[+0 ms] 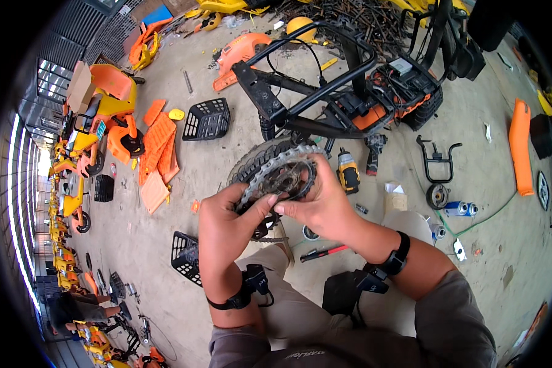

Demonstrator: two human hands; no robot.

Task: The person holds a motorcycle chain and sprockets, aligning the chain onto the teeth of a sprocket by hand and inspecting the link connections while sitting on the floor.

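Observation:
A greasy metal sprocket [282, 179] with a chain [270, 164] along its rim is held up before me between both hands. My left hand [227, 214] grips its left edge, and the thumb is pressed near the centre. On the opposite side my right hand [319, 199] has fingers curled round the edge, its thumb almost meeting the other one. Just beyond lies a knobby black tyre [245, 168], partly covered by the sprocket and hands. A bit of loose chain [273, 239] shows below my fingers.
An upturned black scooter frame [313, 92] stands ahead. A yellow power tool [348, 172], a dark cordless driver [375, 150] and a red-and-black tool [324, 252] lie right of my hands. Spray cans [457, 208] are further right; black baskets [207, 119] and orange panels [159, 144] are left.

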